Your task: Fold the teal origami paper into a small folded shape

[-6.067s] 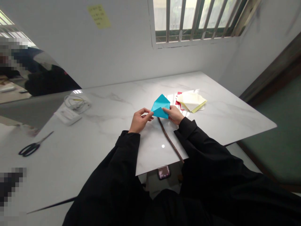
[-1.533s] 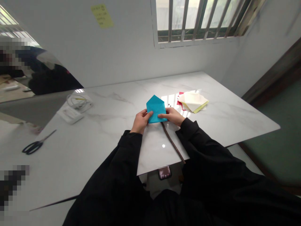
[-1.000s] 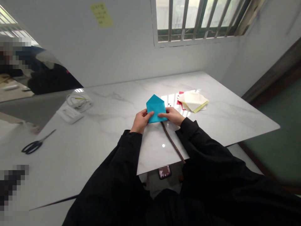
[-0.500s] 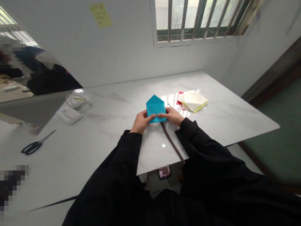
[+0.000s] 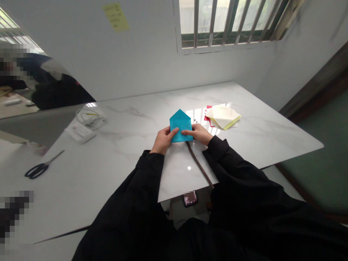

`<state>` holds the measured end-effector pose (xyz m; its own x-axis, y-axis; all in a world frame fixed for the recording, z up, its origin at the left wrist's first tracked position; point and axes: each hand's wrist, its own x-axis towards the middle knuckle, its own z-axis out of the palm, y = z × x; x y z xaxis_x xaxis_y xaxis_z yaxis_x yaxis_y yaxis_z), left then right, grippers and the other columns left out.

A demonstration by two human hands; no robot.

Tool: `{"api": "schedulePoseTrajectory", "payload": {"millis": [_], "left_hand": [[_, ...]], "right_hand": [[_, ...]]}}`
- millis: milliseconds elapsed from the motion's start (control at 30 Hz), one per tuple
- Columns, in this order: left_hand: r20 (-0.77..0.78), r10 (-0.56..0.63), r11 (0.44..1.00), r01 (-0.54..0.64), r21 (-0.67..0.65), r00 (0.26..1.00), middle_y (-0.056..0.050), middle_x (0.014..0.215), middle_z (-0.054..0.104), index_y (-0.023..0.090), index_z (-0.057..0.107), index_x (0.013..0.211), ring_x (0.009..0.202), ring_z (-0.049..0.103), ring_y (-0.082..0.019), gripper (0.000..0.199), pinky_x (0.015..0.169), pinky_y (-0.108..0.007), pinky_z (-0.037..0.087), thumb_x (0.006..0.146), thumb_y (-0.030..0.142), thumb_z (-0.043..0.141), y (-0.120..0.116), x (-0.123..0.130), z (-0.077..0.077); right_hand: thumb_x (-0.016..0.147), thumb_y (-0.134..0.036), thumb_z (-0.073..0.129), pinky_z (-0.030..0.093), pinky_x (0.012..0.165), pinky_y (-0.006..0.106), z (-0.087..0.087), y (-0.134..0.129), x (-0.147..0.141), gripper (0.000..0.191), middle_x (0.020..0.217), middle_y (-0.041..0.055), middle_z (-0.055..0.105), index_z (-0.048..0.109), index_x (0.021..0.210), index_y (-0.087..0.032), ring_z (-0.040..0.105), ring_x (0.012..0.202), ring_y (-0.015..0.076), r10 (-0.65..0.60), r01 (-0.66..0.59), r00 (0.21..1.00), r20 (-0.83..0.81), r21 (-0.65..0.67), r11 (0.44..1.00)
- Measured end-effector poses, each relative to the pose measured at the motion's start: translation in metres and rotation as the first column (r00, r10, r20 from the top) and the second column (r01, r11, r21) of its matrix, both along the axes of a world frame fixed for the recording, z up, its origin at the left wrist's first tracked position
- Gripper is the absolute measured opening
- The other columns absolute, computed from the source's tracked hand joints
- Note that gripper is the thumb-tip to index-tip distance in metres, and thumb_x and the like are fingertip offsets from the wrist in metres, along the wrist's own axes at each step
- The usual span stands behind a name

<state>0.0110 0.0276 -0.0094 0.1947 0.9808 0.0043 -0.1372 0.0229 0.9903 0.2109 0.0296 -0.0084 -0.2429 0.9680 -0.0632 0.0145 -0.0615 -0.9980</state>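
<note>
- Over a marble-patterned table [image 5: 130,139], a folded blue paper [image 5: 181,125] is taking centre stage, serving as the middle of the clock face here, its point aiming at twelve.
- At eight o'clock, the left hand [image 5: 161,140] is clamping the paper's side, its thumb lying across the front while its other fingers are tucking mostly out of sight behind.
- At four o'clock, the right hand [image 5: 201,134] is pinching the opposite side in the same manner; the two thumbs are pointing toward each other on the lower half, just apart.
- Done so far, judging by the outline: the paper is already showing a house-like shape, two slanting edges rising to a peak and a line crossing where the darker peak is meeting the paler body.
- Left to do: the folding is apparently standing partway, but how many creases are remaining cannot be told, with the back facing away from view.
- Between two and three o'clock, a stack of sheets [image 5: 224,114] in cream, yellow and red is lying untouched.
- Toward five o'clock, a brown stick [image 5: 199,165] is stretching to the table's near edge; whether its upper end is touching the paper is not showing.
- Between eight and nine o'clock, scissors [image 5: 38,170] are resting well apart, neither hand reaching them.
</note>
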Motion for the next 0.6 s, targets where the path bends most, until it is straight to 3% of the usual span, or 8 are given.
{"api": "schedulePoseTrajectory", "payload": {"millis": [200, 433, 600], "left_hand": [[-0.007, 0.082, 0.996, -0.082, -0.03, 0.997, -0.004, 0.073, 0.071, 0.016, 0.077, 0.092, 0.068, 0.066, -0.018, 0.055, 0.062, -0.029, 0.056, 0.07, 0.064, 0.091, 0.0044, -0.0011, -0.0032], [-0.032, 0.139, 0.989, -0.14, -0.041, 0.99, 0.0, 0.065, 0.062, 0.018, 0.072, 0.081, 0.063, 0.062, -0.018, 0.057, 0.056, -0.029, 0.053, 0.067, 0.069, 0.092, 0.0028, -0.0006, 0.0003], [-0.004, 0.179, 0.983, -0.179, -0.037, 0.984, 0.002, 0.066, 0.061, 0.018, 0.072, 0.082, 0.058, 0.058, -0.014, 0.066, 0.058, -0.028, 0.055, 0.056, 0.074, 0.095, 0.0023, -0.0005, 0.0034]], "right_hand": [[0.074, -0.036, 0.087, 0.055, 0.073, 0.032, 0.0036, -0.0014, -0.0016, 0.027, 0.079, 0.0075, 0.075, 0.077, 0.083, -0.012, 0.066, 0.074, 0.0181, -0.007, 0.007, 1.0, 0.009, -0.008, 1.0], [0.076, -0.033, 0.087, 0.057, 0.075, 0.033, 0.0021, -0.0006, -0.001, 0.025, 0.085, 0.0098, 0.078, 0.079, 0.086, -0.012, 0.069, 0.078, 0.0197, 0.005, -0.005, 1.0, 0.021, -0.007, 1.0], [0.073, -0.033, 0.088, 0.059, 0.08, 0.035, -0.0019, 0.0016, -0.0009, 0.026, 0.094, 0.0117, 0.081, 0.081, 0.088, -0.012, 0.071, 0.08, 0.0203, 0.03, -0.03, 1.0, 0.009, -0.007, 1.0]]}}
